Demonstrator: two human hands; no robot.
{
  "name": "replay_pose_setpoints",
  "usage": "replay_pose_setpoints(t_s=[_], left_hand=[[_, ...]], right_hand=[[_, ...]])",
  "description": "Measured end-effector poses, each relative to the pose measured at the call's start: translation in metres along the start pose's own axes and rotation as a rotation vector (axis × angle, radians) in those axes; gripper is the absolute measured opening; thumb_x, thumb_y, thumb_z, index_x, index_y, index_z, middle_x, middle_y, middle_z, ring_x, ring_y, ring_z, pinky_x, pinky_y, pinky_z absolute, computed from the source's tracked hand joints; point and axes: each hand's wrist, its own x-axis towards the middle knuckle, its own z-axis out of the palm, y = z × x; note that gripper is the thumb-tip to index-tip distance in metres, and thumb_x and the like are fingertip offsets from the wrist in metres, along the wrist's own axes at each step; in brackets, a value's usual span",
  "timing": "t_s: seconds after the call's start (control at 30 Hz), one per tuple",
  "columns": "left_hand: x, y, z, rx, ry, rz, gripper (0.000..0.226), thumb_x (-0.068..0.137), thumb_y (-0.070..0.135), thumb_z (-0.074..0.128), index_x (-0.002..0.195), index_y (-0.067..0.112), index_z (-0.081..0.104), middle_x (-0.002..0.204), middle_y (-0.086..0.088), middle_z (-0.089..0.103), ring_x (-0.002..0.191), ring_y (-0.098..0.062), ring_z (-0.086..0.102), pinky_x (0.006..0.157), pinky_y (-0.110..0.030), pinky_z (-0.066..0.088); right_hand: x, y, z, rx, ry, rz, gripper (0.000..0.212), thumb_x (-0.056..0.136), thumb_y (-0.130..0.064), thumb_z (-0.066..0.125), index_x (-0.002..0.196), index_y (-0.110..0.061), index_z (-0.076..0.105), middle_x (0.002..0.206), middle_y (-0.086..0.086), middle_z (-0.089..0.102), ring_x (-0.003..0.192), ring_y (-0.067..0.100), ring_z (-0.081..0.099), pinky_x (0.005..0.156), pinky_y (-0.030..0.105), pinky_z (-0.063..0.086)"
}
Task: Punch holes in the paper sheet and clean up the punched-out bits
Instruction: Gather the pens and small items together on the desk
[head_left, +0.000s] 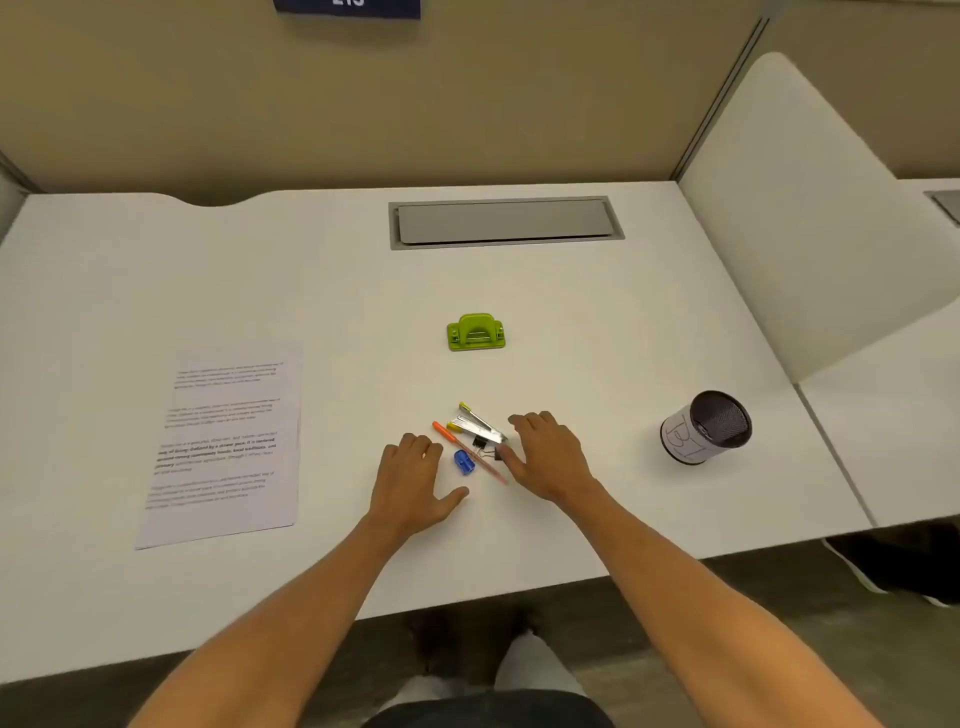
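Note:
A green hole punch (476, 332) stands in the middle of the white desk (597, 322). A printed paper sheet (228, 441) lies flat to the left, well apart from the punch. My left hand (415, 480) rests palm down on the desk with relaxed fingers, holding nothing. My right hand (550, 457) lies flat just to the right of it, fingers spread, its thumb beside a small heap of stationery. Both hands are nearer to me than the punch. No punched-out bits are visible.
Between my hands lie a silver stapler (480, 428), an orange pen (467, 452), a black binder clip (480, 443) and a small blue item (464, 462). A mesh pen cup (706, 427) stands at the right. A grey cable hatch (504, 222) sits at the back.

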Motion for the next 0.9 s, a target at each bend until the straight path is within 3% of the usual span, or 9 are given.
replay_pose_setpoints(t_s=[0.27,0.53,0.9], left_hand=[[0.015,0.016,0.010,-0.088,0.010,-0.074,0.057,0.076,0.057,0.072,0.110,0.013,0.068,0.110,-0.006,0.066,0.105,-0.026,0.057,0.083,-0.037,0.044],[0.019,0.026,0.020,-0.163,-0.015,-0.209,0.047,0.085,0.053,0.064,0.116,0.018,0.068,0.109,-0.002,0.064,0.106,-0.020,0.053,0.085,-0.031,0.040],[0.022,0.028,0.002,-0.148,0.079,-0.172,0.031,0.071,0.034,0.083,0.088,0.009,0.075,0.081,-0.007,0.068,0.078,-0.027,0.062,0.064,-0.035,0.045]], right_hand=[[0.031,-0.010,0.000,0.085,-0.059,0.007,0.049,0.095,-0.044,0.056,0.135,-0.017,0.052,0.127,0.003,0.063,0.115,0.023,0.055,0.080,0.038,0.054],[0.054,-0.011,0.006,0.103,-0.144,-0.041,0.034,0.091,-0.042,0.061,0.113,-0.016,0.062,0.102,0.004,0.068,0.097,0.024,0.060,0.067,0.035,0.048],[0.067,-0.003,-0.002,0.224,-0.166,-0.073,0.021,0.084,-0.033,0.065,0.089,-0.013,0.070,0.080,0.008,0.070,0.079,0.028,0.064,0.064,0.034,0.051]])
